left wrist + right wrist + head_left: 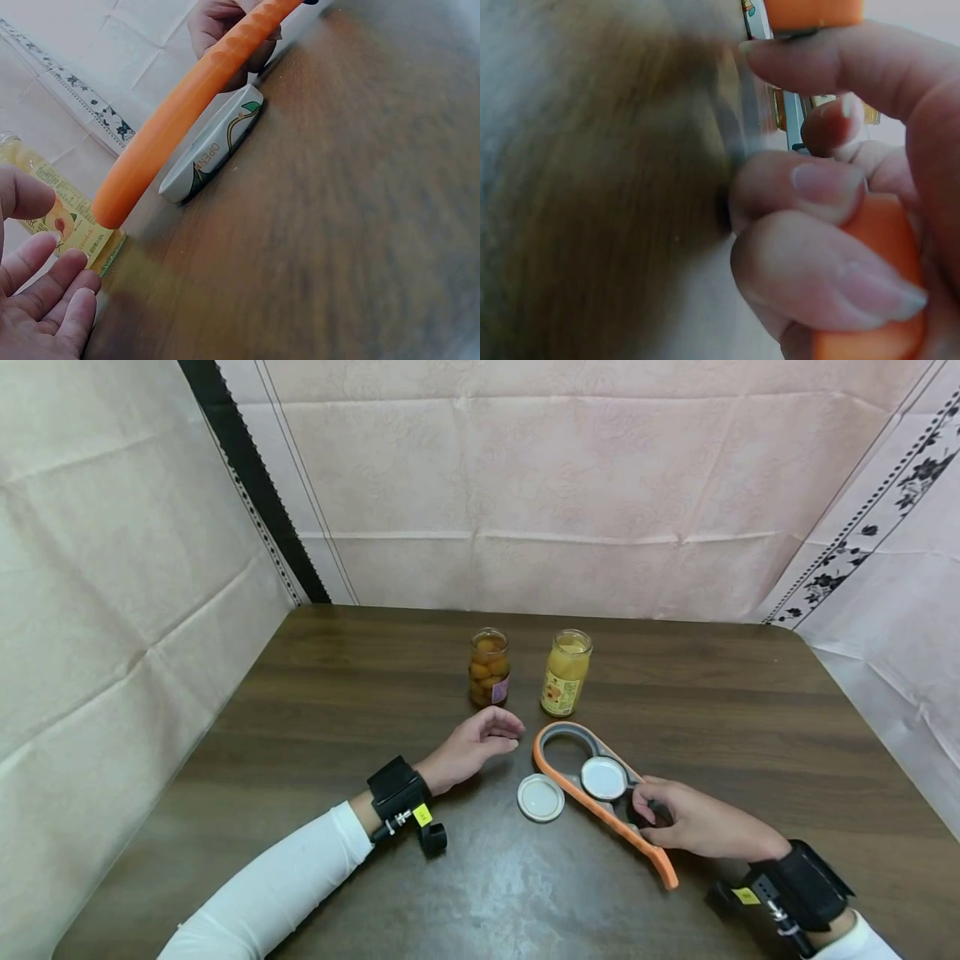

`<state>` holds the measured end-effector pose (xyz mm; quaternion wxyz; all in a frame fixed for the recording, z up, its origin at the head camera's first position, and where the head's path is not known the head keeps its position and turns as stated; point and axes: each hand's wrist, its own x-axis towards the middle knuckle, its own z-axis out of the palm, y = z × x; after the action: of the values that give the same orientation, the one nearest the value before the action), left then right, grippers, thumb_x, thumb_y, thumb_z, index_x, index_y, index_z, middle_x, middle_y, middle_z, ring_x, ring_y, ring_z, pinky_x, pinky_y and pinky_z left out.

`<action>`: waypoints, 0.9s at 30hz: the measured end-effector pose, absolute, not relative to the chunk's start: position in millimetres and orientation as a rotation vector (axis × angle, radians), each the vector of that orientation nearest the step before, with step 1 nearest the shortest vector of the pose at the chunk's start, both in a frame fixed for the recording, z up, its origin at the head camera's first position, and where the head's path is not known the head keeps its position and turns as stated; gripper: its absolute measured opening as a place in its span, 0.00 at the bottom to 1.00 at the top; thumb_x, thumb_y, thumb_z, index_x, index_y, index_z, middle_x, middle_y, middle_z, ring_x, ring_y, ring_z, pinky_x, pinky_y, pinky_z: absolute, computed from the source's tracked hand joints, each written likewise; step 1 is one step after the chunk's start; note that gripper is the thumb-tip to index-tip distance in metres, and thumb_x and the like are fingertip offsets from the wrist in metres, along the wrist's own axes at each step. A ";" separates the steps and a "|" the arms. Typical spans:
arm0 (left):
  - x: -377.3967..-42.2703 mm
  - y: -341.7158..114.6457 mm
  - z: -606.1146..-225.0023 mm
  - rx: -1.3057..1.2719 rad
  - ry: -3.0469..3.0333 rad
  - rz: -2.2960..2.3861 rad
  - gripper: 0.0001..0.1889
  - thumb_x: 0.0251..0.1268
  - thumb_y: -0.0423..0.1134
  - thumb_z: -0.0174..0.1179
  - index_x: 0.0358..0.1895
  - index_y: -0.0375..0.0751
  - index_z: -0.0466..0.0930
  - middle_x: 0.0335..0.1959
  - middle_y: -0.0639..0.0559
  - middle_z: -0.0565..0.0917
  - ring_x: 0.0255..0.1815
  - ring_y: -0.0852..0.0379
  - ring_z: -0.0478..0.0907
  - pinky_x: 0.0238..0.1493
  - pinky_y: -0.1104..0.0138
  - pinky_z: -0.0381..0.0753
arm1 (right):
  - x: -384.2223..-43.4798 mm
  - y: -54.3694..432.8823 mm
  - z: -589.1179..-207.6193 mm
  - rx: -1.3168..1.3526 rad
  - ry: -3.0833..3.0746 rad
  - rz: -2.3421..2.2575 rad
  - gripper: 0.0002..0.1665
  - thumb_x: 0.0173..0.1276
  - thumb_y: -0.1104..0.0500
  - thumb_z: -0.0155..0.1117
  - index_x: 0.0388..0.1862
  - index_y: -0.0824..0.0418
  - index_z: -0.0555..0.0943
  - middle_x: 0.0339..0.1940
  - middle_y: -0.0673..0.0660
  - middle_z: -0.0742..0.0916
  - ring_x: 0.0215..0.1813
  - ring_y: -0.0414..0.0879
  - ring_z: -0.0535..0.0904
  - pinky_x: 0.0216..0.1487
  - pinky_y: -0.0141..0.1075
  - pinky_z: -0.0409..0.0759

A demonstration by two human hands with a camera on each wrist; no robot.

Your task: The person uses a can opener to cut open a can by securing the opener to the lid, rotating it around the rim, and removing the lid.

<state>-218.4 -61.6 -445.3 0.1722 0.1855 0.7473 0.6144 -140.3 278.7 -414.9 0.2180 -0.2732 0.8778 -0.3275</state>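
Note:
My right hand (686,817) grips the handles of an orange and grey jar opener (624,831), fingers curled round them; in the right wrist view its fingers (821,274) wrap an orange handle. A white lid (603,777) sits between the opener's two arms. Just left of the opener, a second white lid (540,797) lies on the table; the left wrist view shows "OPEN" on a lid's side (214,150). My left hand (486,743) holds nothing, its fingers relaxed, near an uncapped jar of dark amber fruit (489,668). An uncapped jar of yellow fruit (566,675) stands right of that jar.
Both jars stand upright towards the back of the brown wooden table (360,693), beyond my hands. Pale cloth (585,485) hangs behind the table and along its sides.

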 end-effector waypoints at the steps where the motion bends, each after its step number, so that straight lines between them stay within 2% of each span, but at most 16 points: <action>1: -218.6 -61.5 -444.9 0.528 2.121 1.743 0.15 0.73 0.33 0.58 0.60 0.39 0.74 0.62 0.42 0.80 0.64 0.49 0.76 0.64 0.59 0.77 | -141.1 278.2 -414.7 -0.746 2.428 -0.906 0.15 0.64 0.64 0.68 0.32 0.56 0.68 0.33 0.50 0.71 0.32 0.35 0.67 0.28 0.30 0.64; 10: -221.9 -60.5 -443.7 0.534 2.129 1.724 0.14 0.73 0.33 0.58 0.59 0.39 0.75 0.61 0.43 0.80 0.63 0.49 0.77 0.64 0.59 0.78 | -144.8 276.3 -414.4 -0.761 2.436 -0.912 0.17 0.66 0.59 0.70 0.32 0.57 0.68 0.31 0.48 0.71 0.33 0.35 0.68 0.29 0.31 0.65; 19: -218.4 -61.3 -444.3 0.510 2.142 1.701 0.14 0.73 0.33 0.58 0.58 0.40 0.75 0.61 0.44 0.80 0.63 0.50 0.77 0.63 0.60 0.78 | -140.1 278.6 -417.7 -0.743 2.426 -0.913 0.14 0.66 0.65 0.66 0.33 0.55 0.68 0.33 0.50 0.71 0.31 0.34 0.67 0.28 0.30 0.66; 27: -218.0 -61.2 -445.0 0.514 2.145 1.721 0.13 0.73 0.33 0.58 0.58 0.39 0.76 0.60 0.43 0.80 0.61 0.51 0.77 0.62 0.61 0.78 | -137.4 280.2 -419.7 -0.808 2.406 -1.057 0.13 0.67 0.73 0.58 0.37 0.54 0.71 0.36 0.52 0.74 0.36 0.37 0.71 0.31 0.33 0.70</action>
<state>-218.0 -61.2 -445.0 0.1710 0.1811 0.7555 0.6059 -137.4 280.2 -419.7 0.1948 -0.2883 0.8583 -0.3772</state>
